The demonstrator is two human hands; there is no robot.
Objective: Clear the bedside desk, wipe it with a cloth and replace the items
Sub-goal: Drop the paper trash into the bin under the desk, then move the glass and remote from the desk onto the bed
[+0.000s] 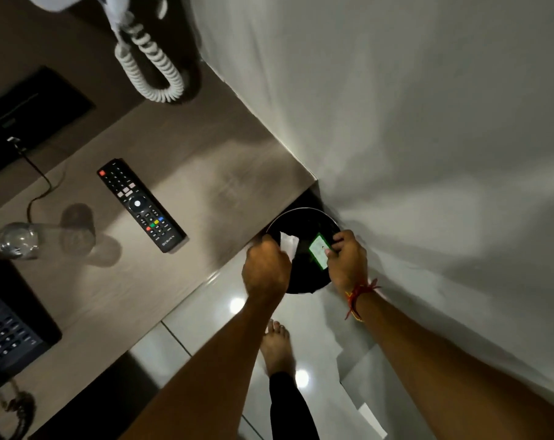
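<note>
The beige bedside desk (205,147) fills the left of the view. Off its near corner a round black bin (301,213) stands on the floor beside the bed. My left hand (266,271) is over the bin's left rim, fingers closed on a white scrap of paper (289,244). My right hand (347,265), with a red thread at the wrist, pinches a small white card with a green edge (319,250) above the bin's opening. On the desk lie a black TV remote (142,204), a clear drinking glass (20,239) and a black telephone (5,328).
A white coiled cord (148,68) hangs over the far end of the desk. A black wall panel (24,115) with a thin cable sits at the left. The white bed (428,122) fills the right side. My bare foot (277,347) stands on glossy floor tiles.
</note>
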